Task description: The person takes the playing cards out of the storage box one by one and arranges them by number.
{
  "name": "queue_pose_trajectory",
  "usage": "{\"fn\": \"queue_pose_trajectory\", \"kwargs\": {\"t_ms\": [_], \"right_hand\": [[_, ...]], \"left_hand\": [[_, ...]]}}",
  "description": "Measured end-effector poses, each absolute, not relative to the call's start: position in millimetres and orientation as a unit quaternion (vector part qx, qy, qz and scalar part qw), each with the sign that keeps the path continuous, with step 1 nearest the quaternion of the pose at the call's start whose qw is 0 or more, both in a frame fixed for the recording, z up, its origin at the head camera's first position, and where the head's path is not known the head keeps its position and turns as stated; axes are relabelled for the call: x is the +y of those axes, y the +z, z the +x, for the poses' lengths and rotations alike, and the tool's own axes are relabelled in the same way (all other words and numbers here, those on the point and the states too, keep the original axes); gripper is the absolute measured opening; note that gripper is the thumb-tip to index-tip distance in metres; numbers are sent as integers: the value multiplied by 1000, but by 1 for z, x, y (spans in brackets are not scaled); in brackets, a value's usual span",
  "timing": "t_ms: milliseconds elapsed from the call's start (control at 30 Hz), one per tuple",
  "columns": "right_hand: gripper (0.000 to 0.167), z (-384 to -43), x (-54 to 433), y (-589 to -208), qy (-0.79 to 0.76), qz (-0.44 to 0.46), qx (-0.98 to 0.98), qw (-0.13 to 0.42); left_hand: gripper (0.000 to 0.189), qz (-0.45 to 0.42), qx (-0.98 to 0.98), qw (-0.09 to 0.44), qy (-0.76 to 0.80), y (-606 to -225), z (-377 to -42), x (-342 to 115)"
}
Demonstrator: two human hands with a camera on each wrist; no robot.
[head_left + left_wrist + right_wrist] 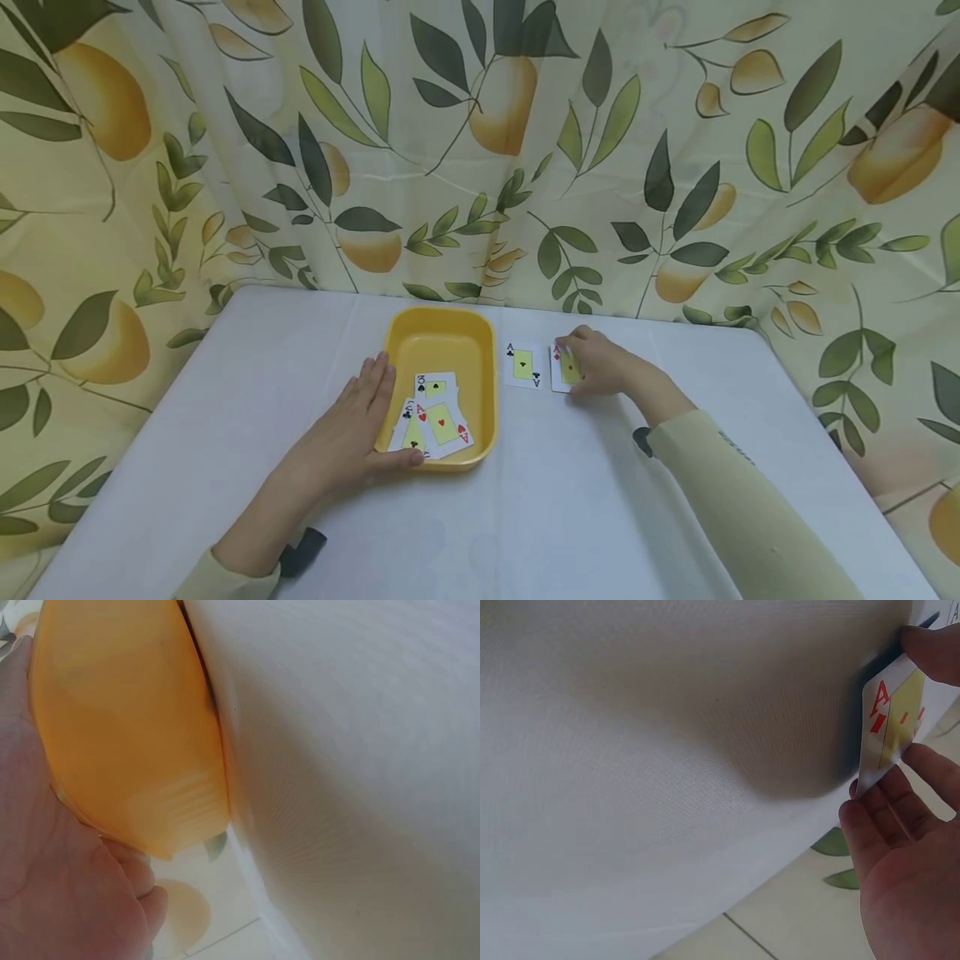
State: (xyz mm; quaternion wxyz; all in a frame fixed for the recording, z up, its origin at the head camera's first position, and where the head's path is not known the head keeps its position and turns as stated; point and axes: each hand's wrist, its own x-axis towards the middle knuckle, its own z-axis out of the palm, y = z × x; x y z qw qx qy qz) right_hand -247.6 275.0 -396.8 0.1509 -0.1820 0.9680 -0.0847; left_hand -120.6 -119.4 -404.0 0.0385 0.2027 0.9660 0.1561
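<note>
My left hand [352, 421] lies along the left side of a yellow plastic tray [487, 383], its fingers straight against the rim and its thumb over the front edge. Inside are an ace of hearts [444, 422], a ten with black pips [435, 384] and another black-suited card [408, 433], partly overlapped. To the tray's right, an ace of clubs [522, 365] lies face up on the cloth. Beside it, my right hand [603, 364] pinches an ace of diamonds [889, 724] between thumb and fingers; in the right wrist view this card is tilted, and fingers cover part of it.
A white cloth [562, 500] covers the table. Behind it hangs a curtain [465, 192] printed with leaves and fruit. A dark wrist device [302, 552] shows under the left wrist, another [642, 442] by the right.
</note>
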Motion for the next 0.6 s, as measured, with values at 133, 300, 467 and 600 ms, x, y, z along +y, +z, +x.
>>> {"fn": "queue_pose_trajectory", "kwargs": {"t_ms": [133, 300, 467, 600], "right_hand": [[91, -248, 275, -397, -91, -179, 966, 161], [93, -249, 276, -398, -90, -173, 966, 171], [95, -250, 276, -398, -91, -177, 965, 169], [95, -248, 274, -391, -102, -189, 965, 151]], "left_hand": [[127, 202, 966, 40, 157, -403, -121, -120], [127, 206, 965, 37, 158, -403, -121, -119], [127, 205, 965, 37, 156, -403, -121, -119], [127, 205, 966, 35, 157, -404, -121, -120]]}}
